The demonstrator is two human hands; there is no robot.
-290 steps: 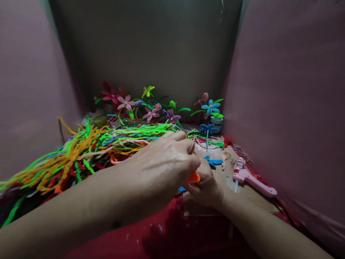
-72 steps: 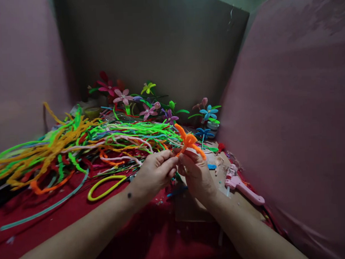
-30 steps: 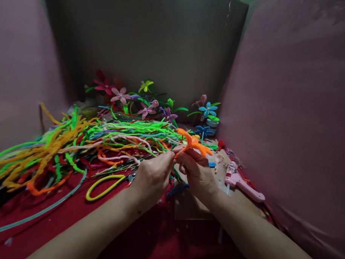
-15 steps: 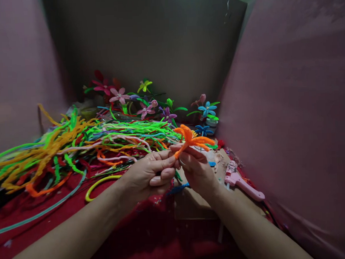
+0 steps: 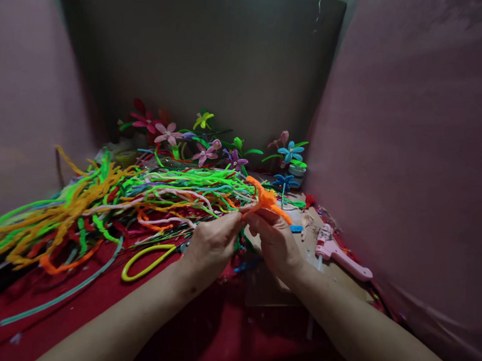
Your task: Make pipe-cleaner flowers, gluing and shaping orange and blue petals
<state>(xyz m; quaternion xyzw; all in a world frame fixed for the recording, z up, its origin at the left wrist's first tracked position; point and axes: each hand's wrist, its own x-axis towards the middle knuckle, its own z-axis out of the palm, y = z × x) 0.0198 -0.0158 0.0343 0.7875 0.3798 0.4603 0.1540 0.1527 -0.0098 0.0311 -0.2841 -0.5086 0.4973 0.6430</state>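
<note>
My left hand (image 5: 213, 244) and my right hand (image 5: 274, 243) meet at the middle of the view, both pinched on the base of an orange pipe-cleaner flower (image 5: 266, 199). Its looped petals stick up and to the right above my fingertips. Both hands hover just over the red cloth (image 5: 111, 311), in front of a big heap of pipe cleaners (image 5: 107, 201) in green, orange, pink and yellow.
Finished pipe-cleaner flowers (image 5: 172, 135) stand along the back by a dark board (image 5: 221, 65). A pink glue gun (image 5: 338, 251) lies on a cardboard sheet (image 5: 276, 292) at the right. A yellow-handled tool (image 5: 147, 260) rests left of my hands. Pink walls close both sides.
The orange flower has tipped from upright to leaning right and sits lower. My left hand turned from palm-side up to a fingertip pinch; both hands stayed in place.
</note>
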